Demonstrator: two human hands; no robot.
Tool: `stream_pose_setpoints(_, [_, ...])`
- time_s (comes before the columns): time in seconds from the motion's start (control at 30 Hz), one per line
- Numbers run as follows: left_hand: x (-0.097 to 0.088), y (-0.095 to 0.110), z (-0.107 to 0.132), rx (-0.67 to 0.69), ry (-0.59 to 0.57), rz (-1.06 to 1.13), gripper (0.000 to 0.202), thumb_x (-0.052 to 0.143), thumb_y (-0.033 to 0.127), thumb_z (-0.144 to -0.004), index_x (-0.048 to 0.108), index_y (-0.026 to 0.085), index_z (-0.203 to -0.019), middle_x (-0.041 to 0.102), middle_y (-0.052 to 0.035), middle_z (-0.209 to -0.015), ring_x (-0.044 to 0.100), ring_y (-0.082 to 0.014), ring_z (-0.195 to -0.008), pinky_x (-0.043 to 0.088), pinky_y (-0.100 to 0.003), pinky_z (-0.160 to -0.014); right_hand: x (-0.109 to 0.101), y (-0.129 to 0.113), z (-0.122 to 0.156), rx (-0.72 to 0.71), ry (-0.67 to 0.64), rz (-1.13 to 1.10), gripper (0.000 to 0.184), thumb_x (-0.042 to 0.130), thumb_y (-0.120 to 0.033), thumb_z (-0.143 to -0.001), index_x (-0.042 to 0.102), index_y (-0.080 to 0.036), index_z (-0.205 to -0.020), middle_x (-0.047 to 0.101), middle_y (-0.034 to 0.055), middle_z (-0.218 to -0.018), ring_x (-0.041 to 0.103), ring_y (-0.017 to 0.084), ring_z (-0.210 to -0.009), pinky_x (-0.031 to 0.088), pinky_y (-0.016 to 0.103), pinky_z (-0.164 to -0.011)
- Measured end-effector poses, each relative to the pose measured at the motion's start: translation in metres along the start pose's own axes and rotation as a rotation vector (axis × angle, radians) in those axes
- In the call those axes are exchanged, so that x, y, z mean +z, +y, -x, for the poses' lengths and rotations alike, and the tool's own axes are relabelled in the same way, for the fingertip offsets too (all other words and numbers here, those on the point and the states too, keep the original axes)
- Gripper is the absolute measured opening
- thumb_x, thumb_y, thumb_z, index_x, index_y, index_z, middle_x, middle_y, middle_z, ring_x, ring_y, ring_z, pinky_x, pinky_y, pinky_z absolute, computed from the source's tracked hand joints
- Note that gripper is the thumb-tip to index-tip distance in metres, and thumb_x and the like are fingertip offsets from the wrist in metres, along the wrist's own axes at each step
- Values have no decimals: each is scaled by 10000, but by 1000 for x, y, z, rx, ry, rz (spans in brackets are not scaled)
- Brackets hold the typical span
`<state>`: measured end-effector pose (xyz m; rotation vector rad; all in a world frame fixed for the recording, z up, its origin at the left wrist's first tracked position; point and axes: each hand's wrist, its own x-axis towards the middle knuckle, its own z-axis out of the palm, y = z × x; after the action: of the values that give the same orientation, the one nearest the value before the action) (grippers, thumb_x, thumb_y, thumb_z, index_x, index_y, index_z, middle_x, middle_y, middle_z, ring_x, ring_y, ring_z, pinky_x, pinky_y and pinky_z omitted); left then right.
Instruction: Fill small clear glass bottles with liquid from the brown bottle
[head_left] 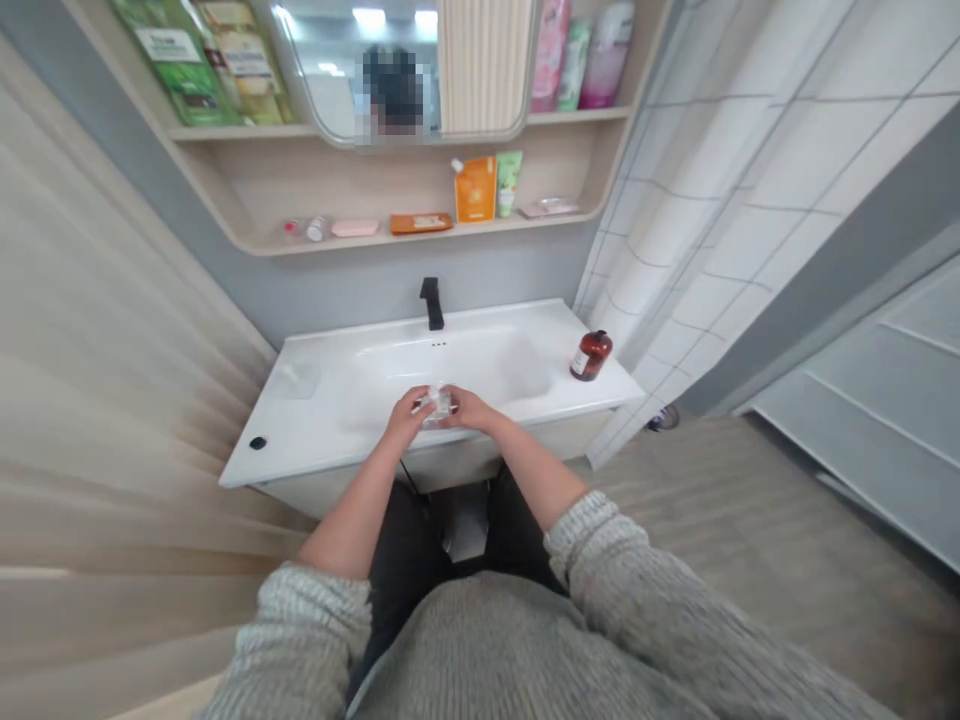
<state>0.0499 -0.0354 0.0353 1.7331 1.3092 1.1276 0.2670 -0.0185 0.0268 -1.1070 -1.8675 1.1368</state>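
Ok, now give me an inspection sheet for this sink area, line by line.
Surface: white sink top, glossy, no spills seen.
Job's things: small clear item, held over the front edge of the sink top; too small to tell what it is.
Clutter: brown bottle standing at the right end; small black item at the front left corner.
Hands: left hand and right hand both closed on the clear item.
Cables: nothing seen.
Surroundings: black tap behind the basin; shelf with an orange pouch and small packs; mirror above; tiled wall on the right.
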Motion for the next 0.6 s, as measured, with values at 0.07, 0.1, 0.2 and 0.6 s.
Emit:
stream_pose_setpoints(0.07, [8,3,-2,-2,15,-13,296,744,362,-945,822,219,-1192,804,-118,-1372,737,-320,-1321,594,-482,-1156,1,1,-1,19,-11,0,730,987,-243,-626,702,-221,-1298,762,9,-1075,708,233,-972,603,370,-913])
stream_pose_setpoints(0.1, [10,5,-3,0,18,-14,295,737,363,-952,822,220,-1196,803,-116,-1365,734,-319,-1324,586,-484,-1170,1,1,-2,40,-13,0,746,992,-227,-615,696,-222,-1300,757,1,-1052,701,233,-956,599,369,-909])
stream_pose_setpoints(0.2, [13,7,-4,15,10,15,304,710,383,-983,818,221,-1217,798,-113,-1364,727,-311,-1341,558,-485,-1217,2,1,-4,62,-23,25,749,1011,-203,-585,688,-226,-1261,744,-17,-1002,690,230,-910,591,366,-884])
stream_pose_setpoints(0.6, [20,1,9,27,162,3,253,777,415,-916,802,223,-1078,823,-92,-1220,758,-288,-1160,594,-447,-1087,10,0,3,13,11,161,736,1037,-291,-617,669,-237,-1252,720,-23,-995,670,224,-877,540,350,-859])
